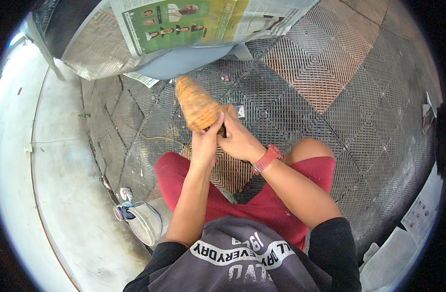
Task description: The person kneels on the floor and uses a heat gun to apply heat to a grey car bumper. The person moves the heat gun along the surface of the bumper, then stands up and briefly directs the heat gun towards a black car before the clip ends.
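Both hands meet in front of me around the near end of an orange-tan, cone-shaped thing [196, 102] with dark streaks. Motion blurs it, so I cannot make out its kind. It tilts away toward the upper left. My left hand [203, 143] is closed at its base, thumb up against it. On the other side, my right hand [238, 136], with a red watch [268, 158] at the wrist, is closed on the same end, where a small dark part shows between the hands. Just beyond the tip hangs a blue-grey panel [184, 61] covered with newspaper [169, 29].
Dark and reddish grid mats [325, 63] cover the floor. A pale bucket [147, 224] stands by my left knee, near a whitish wall [57, 146]. A thin cord [150, 137] crosses the mats on the left. Paper sheets [393, 255] lie at the lower right.
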`<state>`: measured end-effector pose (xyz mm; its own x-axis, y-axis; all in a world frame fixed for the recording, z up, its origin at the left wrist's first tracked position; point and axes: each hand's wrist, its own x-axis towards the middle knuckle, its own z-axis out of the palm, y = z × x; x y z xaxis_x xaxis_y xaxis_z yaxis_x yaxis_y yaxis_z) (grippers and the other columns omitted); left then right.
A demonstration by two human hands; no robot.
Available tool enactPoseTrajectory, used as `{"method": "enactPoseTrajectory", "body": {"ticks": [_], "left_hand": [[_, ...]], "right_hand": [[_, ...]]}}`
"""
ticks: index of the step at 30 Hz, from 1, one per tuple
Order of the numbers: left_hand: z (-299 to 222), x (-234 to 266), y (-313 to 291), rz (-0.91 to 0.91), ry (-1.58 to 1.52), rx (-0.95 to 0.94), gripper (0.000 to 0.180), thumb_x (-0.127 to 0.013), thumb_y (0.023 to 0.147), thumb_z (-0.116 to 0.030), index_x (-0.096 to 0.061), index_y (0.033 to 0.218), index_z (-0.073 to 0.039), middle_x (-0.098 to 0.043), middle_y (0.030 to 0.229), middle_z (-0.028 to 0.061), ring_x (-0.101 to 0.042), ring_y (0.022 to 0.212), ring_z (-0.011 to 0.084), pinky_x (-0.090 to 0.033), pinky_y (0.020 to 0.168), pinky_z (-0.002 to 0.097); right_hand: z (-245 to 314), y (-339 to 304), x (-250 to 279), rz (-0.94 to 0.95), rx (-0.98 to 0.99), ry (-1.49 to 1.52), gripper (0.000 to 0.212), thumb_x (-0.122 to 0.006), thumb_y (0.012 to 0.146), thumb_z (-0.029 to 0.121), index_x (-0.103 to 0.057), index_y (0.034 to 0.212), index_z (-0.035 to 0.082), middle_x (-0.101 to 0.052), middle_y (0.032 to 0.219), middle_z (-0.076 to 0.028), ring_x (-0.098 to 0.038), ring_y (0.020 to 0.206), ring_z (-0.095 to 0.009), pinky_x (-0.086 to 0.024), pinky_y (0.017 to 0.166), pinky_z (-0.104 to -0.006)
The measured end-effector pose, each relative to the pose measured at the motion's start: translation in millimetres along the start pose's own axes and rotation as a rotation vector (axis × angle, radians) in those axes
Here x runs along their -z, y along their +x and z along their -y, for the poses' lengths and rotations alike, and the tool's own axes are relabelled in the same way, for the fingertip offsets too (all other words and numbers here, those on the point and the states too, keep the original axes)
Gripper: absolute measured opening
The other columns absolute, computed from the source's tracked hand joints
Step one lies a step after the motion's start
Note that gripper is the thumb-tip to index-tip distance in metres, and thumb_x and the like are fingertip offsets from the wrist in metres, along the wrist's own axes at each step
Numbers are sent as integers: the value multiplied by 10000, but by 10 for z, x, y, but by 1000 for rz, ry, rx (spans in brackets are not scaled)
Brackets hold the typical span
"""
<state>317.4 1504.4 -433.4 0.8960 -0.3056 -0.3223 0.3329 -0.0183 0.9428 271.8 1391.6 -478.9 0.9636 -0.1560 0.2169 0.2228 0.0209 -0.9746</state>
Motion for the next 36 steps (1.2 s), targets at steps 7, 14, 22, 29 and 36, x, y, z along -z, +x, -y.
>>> {"method": "enactPoseTrajectory", "body": {"ticks": [7, 14, 22, 29, 36], "left_hand": [[232, 27, 133, -41, 8, 7, 314, -786, 972, -115, -655, 1251, -51, -670, 1102, 7, -620, 947, 131, -505, 853, 310], [354, 185, 283, 6, 448, -320, 385, -786, 970, -125, -664, 1307, 17, -739, 1266, 126, -705, 1172, 248, -541, 1016, 380], [22, 712, 512, -203, 414, -452, 208, -786, 971, -117, -684, 1108, 1, -679, 886, 10, -604, 672, 92, -497, 600, 280], [-344, 1252, 456, -282, 193, -362, 157, -769, 955, -102, -682, 1061, -26, -660, 882, 20, -602, 657, 108, -509, 580, 292], [-550, 1877, 341, -396, 56, -340, 116, -740, 965, -85, -690, 1052, -28, -654, 851, 10, -596, 663, 90, -513, 591, 273]], "right_hand": [[-158, 84, 652, -538, -291, 373, 491, -626, 908, -33, -674, 1382, 87, -627, 1084, -19, -613, 992, -150, -519, 898, -300], [-222, 101, 899, -948, -318, 448, 234, -629, 1016, 48, -655, 1249, 60, -622, 982, 0, -598, 837, -99, -500, 756, -259], [-197, 165, 760, -893, -327, 413, 226, -643, 1015, 64, -642, 1241, 64, -621, 981, 3, -599, 827, -97, -509, 757, -260], [-226, 246, 619, -859, -334, 385, 215, -651, 1005, 33, -664, 1219, 51, -642, 968, -2, -600, 782, -92, -501, 722, -249], [-307, 297, 500, -797, -334, 380, 237, -657, 996, 42, -660, 1232, 51, -643, 970, -6, -604, 789, -99, -510, 723, -258]]}}
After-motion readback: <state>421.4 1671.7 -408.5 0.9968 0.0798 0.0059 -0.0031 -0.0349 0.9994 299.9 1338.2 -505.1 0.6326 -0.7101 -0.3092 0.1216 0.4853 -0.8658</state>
